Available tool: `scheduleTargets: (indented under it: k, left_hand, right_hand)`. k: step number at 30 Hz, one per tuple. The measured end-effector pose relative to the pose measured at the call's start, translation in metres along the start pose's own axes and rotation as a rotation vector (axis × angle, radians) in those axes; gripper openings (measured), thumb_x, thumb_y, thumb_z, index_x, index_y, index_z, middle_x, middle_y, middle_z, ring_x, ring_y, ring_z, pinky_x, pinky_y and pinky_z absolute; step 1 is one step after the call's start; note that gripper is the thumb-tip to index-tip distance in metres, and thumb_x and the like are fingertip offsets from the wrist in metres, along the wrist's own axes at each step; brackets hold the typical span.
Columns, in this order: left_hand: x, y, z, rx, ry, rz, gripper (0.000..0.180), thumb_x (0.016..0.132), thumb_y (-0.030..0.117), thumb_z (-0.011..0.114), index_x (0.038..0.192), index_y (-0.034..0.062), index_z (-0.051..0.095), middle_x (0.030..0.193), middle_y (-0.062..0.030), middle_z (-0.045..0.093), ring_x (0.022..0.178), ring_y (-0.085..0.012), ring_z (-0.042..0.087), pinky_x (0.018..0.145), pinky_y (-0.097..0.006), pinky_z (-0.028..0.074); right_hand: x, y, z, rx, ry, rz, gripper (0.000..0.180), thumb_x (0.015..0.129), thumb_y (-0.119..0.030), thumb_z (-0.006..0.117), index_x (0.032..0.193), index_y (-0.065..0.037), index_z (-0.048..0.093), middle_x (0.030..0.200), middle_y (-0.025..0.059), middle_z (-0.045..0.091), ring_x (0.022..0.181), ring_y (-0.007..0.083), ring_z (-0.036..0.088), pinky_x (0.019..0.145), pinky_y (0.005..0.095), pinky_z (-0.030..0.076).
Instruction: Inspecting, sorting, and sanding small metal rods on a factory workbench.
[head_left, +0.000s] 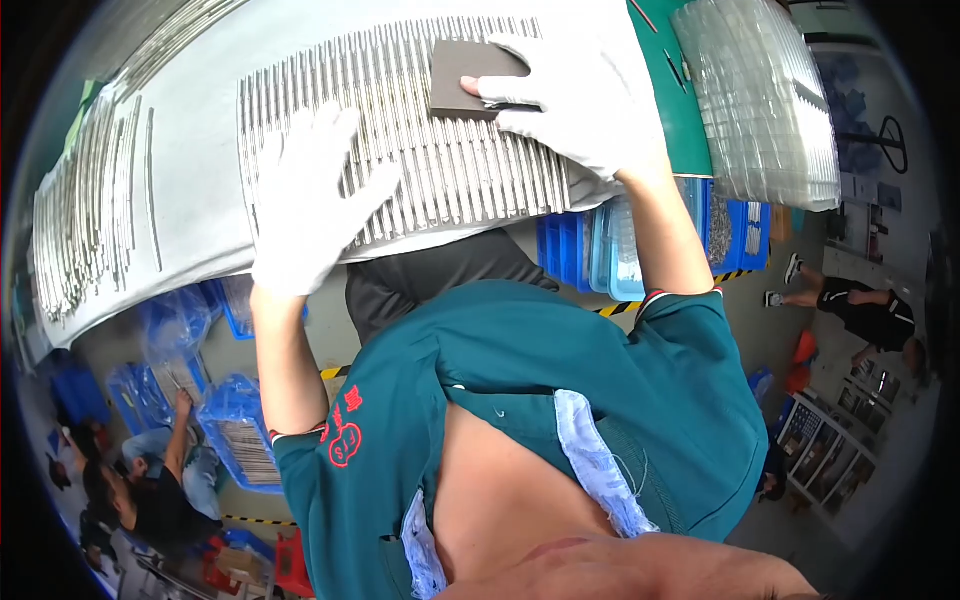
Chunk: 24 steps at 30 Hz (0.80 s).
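Left hand (308, 205), splayed, over metal rods (452, 180) at left; right hand (580, 95) in a pinch across dark block (458, 62), far right

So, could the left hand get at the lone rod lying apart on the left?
Probably yes: the left hand lies over the rod row, seemingly holding nothing, and only cloth shows between that row and the lone rod.

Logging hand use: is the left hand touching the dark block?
No, only the right hand touches the dark block; the left hand is apart.
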<state>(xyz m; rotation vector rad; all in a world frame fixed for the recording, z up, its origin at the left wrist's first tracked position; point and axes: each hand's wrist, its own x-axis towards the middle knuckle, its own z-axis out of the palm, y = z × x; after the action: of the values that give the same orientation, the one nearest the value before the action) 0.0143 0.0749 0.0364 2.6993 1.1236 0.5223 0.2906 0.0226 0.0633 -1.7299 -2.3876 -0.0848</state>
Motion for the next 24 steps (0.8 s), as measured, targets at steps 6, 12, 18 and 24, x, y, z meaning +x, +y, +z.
scheduleTargets:
  k: [6,12,18,24]
  left_hand:
    - [0.014,0.022,0.011,0.058,-0.045,0.16,0.053,0.083,0.044,0.056,0.121,0.006,0.058,0.126,-0.0188,0.053,0.119,-0.0329,0.047,0.107,-0.047,0.024]
    - [0.023,0.035,0.011,-0.089,-0.073,0.208,0.052,0.082,0.042,0.059,0.118,0.0056,0.058,0.124,-0.0164,0.054,0.118,-0.0308,0.048,0.107,-0.047,0.024]
    - [0.02,0.01,0.0,0.117,-0.112,0.109,0.065,0.076,0.048,0.063,0.116,-0.0024,0.057,0.128,-0.0196,0.051,0.123,-0.0336,0.044,0.107,-0.048,0.022]
    - [0.021,0.024,0.007,0.079,-0.104,0.103,0.072,0.076,0.053,0.061,0.121,-0.0023,0.054,0.128,-0.0195,0.051,0.123,-0.0332,0.044,0.107,-0.047,0.021]
  right_hand:
    - [-0.018,0.025,-0.005,0.163,-0.03,0.028,0.035,0.08,-0.032,0.062,0.115,-0.03,0.065,0.129,0.0069,0.051,0.115,0.0252,0.048,0.096,0.0375,0.038]
    - [-0.043,0.042,-0.021,0.112,-0.037,0.111,0.039,0.078,-0.026,0.065,0.117,-0.023,0.065,0.133,0.0086,0.047,0.117,0.0282,0.045,0.101,0.0373,0.036]
    - [-0.078,0.055,-0.04,0.177,-0.058,0.145,0.039,0.072,-0.024,0.065,0.111,-0.019,0.068,0.125,0.0122,0.051,0.101,0.0309,0.048,0.093,0.0376,0.037]
    - [-0.055,0.033,-0.026,0.275,-0.097,0.056,0.039,0.073,-0.023,0.068,0.112,-0.022,0.068,0.126,0.0105,0.052,0.107,0.0297,0.052,0.093,0.0387,0.041]
